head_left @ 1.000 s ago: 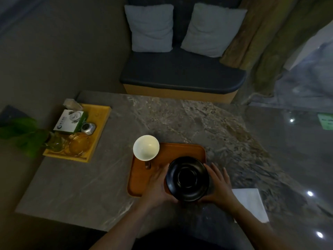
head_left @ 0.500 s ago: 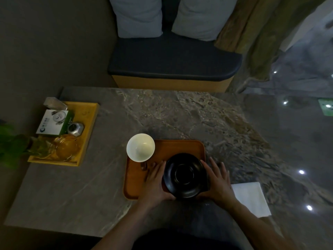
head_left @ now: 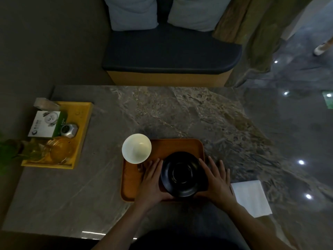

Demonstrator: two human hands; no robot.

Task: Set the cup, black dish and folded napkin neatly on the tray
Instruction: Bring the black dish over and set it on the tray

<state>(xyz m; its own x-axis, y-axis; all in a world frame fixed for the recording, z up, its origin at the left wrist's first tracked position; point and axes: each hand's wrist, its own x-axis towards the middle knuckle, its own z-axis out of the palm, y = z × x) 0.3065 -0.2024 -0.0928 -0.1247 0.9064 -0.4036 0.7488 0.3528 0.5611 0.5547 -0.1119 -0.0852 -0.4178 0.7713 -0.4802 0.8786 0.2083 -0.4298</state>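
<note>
A brown wooden tray (head_left: 178, 146) lies on the marble table in front of me. The black dish (head_left: 182, 175) sits over the tray's right half. My left hand (head_left: 153, 181) cups its left side and my right hand (head_left: 217, 179) cups its right side, fingers spread along the rim. A white cup (head_left: 136, 148) stands at the tray's far left corner, its rim hanging over the tray's edge. The folded white napkin (head_left: 251, 197) lies flat on the table to the right of the tray, beside my right wrist.
A yellow tray (head_left: 82, 121) at the table's left edge holds a white and green box (head_left: 45, 126), a small silver object (head_left: 69, 130) and glassware (head_left: 57, 152). A green plant (head_left: 9, 150) sits at far left. A dark bench (head_left: 169, 56) with two cushions stands behind the table.
Both hands have brought the black dish down and slightly further onto the tray. The cup and napkin have stayed put; the camera tilted down.
</note>
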